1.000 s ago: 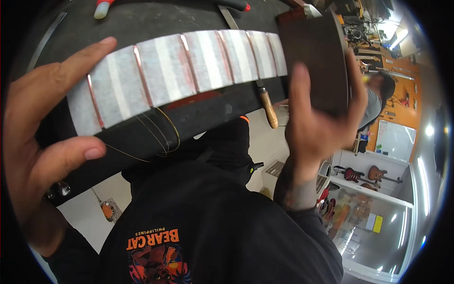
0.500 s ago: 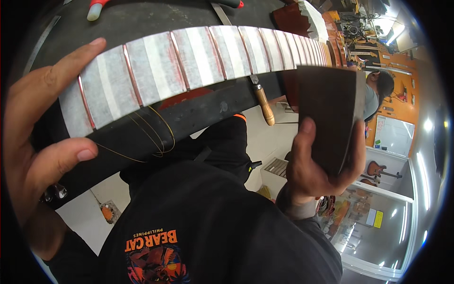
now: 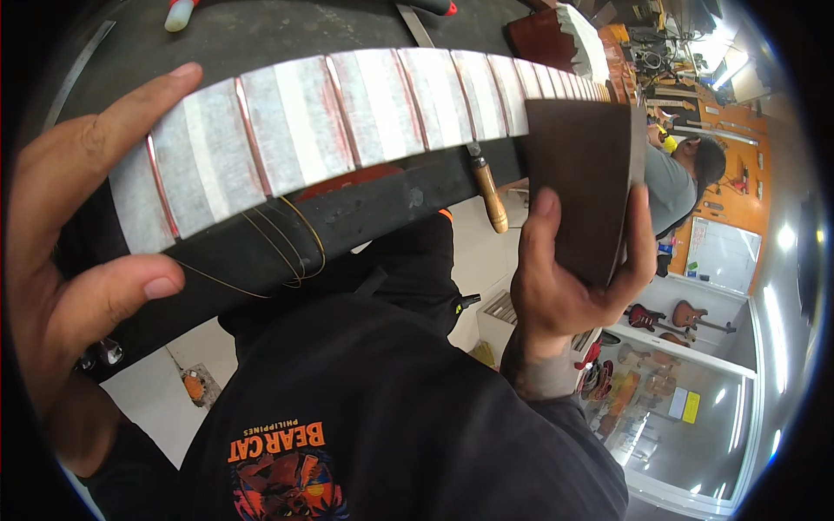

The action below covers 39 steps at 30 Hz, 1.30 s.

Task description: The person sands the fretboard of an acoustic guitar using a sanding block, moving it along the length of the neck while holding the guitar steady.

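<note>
A guitar neck runs across the bench, its fretboard masked with pale tape between copper-coloured frets; reddish smears mark some tape. At its left end my left hand grips the neck, thumb on the near edge and a finger stretched over the far edge. In my right hand is a dark brown rectangular block, held between thumb and fingers. Its top end overlaps the far part of the fretboard; whether it touches the frets cannot be told. Thin loose guitar strings curl below the neck.
A wooden-handled tool lies under the neck, its metal shaft passing beneath. On the dark bench are a ruler and a red-and-white-tipped tool. Another person is at the right, near a glass cabinet and hanging guitars.
My right hand and the block have moved left and slightly up, covering more of the fretboard's far part. The left hand keeps its grip. More of the other person shows.
</note>
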Tool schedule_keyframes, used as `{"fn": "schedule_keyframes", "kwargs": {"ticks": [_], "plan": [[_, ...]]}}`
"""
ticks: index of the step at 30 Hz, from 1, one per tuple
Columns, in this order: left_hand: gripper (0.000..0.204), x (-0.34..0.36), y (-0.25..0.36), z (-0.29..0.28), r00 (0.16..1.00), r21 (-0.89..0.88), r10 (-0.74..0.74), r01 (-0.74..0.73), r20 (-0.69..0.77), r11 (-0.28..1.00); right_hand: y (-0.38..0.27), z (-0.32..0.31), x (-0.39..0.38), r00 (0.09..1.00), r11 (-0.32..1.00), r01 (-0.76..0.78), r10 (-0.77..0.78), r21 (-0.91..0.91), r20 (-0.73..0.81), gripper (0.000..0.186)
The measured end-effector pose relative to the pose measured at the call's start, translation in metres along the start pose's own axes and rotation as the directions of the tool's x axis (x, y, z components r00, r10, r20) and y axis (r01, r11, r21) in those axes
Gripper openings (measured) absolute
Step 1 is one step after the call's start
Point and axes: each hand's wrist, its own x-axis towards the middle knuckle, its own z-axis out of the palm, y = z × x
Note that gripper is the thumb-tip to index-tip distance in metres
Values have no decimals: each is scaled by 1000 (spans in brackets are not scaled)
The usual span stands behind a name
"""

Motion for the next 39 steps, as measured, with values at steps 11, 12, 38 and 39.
{"fn": "schedule_keyframes", "kwargs": {"ticks": [11,12,38,39], "plan": [[100,1,1,3,1000,-14,2,-2,-31,1000,-3,-10,10,990,993,111,-108,-30,94,58],[99,8,0,3,999,-5,43,-43,-27,999,-1,-11,11,991,992,109,-103,-66,87,57],[100,-1,0,4,999,-52,14,-15,-29,999,3,-5,40,981,981,-188,184,56,59,59],[100,-9,4,2,999,-29,-10,9,-40,1000,-1,-5,33,977,974,-207,200,95,78,61]]}}
